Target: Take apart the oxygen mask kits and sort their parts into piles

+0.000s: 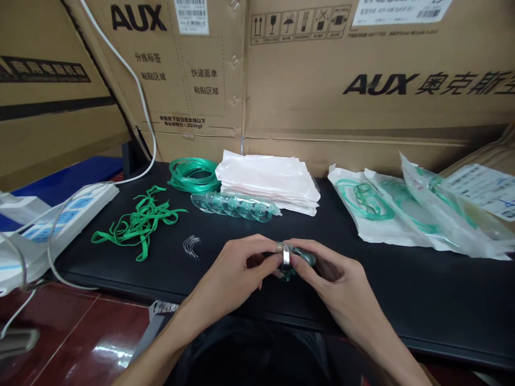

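Between my two hands, above the front part of the black table, is a clear green oxygen mask (306,257) with a shiny metal nose strip (286,255) across it. My left hand (241,262) pinches the mask's left side, thumb beside the strip. From the right, my right hand (332,273) grips it with thumb and fingers. Fingers cover much of the mask. Several loose thin metal strips (191,246) lie left of my left hand. Farther back, a row of nested green masks (235,206) rests on the table.
Flat green elastic straps (140,222) lie tangled at left, near a white power strip (76,225) with cables. Coiled green tubing (193,174) and a stack of white pouches (267,179) sit behind. Packed pouches with green tubing (386,209) lie right. Cardboard boxes (289,107) wall the back.
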Available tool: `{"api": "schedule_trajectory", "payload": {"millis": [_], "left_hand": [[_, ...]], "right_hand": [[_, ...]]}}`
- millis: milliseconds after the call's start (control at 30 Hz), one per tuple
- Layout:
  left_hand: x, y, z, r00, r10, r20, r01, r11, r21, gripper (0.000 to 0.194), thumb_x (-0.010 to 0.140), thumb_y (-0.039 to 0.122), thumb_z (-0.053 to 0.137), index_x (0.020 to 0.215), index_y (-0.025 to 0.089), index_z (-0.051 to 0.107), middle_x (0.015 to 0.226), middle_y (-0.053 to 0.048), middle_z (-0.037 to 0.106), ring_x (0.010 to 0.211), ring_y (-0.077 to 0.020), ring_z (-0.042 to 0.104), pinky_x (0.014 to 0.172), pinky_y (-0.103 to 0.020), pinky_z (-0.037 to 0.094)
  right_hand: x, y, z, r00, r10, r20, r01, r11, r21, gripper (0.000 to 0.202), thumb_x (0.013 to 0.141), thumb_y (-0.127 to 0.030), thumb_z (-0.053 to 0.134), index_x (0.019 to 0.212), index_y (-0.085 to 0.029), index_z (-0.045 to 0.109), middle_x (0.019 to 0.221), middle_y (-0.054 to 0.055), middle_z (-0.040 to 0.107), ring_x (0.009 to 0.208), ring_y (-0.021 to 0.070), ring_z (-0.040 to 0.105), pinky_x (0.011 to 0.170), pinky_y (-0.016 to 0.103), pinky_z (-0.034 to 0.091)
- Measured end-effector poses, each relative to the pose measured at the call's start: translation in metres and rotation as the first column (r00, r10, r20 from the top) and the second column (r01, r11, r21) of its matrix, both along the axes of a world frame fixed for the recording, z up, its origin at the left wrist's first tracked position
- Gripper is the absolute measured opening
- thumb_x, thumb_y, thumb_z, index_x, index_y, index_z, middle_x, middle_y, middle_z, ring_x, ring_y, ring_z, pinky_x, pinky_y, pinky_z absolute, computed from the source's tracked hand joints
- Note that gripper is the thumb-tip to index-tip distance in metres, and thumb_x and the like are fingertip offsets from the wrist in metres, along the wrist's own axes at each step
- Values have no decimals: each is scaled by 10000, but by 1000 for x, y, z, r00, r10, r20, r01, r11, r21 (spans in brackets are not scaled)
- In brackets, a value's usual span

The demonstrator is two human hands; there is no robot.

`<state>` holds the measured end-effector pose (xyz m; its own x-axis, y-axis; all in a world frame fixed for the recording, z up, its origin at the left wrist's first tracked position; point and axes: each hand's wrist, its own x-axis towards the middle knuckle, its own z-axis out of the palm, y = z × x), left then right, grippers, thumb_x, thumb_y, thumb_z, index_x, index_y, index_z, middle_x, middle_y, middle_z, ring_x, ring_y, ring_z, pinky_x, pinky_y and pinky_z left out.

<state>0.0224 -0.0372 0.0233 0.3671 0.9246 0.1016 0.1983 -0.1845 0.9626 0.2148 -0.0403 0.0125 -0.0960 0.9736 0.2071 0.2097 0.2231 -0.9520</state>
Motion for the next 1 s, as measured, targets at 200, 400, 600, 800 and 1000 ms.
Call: {"api": "schedule_trajectory", "payload": {"millis": [200, 400, 600, 800, 1000], "left_hand": [[7, -2, -6, 974, 158, 165, -138, 983, -123, 166, 956, 350, 673, 1054, 217, 652, 1029, -38, 748, 791, -174, 735, 526, -200, 514], [10, -4, -8, 988, 128, 83, -129, 992, 2, 128, 941, 329, 716, 980, 217, 768, 1096, -21, 744, 802, -138, 704, 707, -234, 588], [13, -4, -11, 981, 194, -5, -192, 973, 129, 105, 955, 284, 708, 940, 242, 804, 1187, -17, 675, 972, -159, 693, 756, -228, 551], [13, -4, -10, 972, 234, -19, -226, 954, 196, 93, 954, 270, 714, 938, 247, 802, 1213, -22, 638, 920, -148, 682, 764, -252, 550], [11, -3, -8, 986, 166, -9, -156, 942, 297, 66, 955, 215, 718, 934, 224, 779, 1228, -30, 629, 1122, -180, 665, 992, -290, 517]], "right_hand": [[0, 1, -4, 995, -90, -42, 90, 996, -2, 238, 849, -377, 767, 1038, -240, 809, 1043, 59, 809, 943, 260, 749, 847, 394, 610], [-2, -1, -6, 991, -117, -67, 120, 992, 45, 196, 870, -337, 761, 1041, -257, 813, 1096, 45, 802, 1044, 257, 734, 932, 395, 586], [-1, 0, -6, 995, -94, -27, 95, 993, 62, 202, 891, -348, 749, 1057, -258, 821, 1130, 51, 789, 1097, 269, 712, 991, 416, 563], [3, 1, -4, 999, -41, 35, 38, 997, 59, 274, 898, -387, 744, 1122, -247, 819, 1191, 79, 773, 1101, 287, 707, 992, 434, 562], [1, -2, -2, 997, -67, 43, 64, 995, 72, 212, 907, -357, 722, 1055, -248, 826, 1127, 64, 783, 1069, 268, 710, 943, 383, 560]]}}
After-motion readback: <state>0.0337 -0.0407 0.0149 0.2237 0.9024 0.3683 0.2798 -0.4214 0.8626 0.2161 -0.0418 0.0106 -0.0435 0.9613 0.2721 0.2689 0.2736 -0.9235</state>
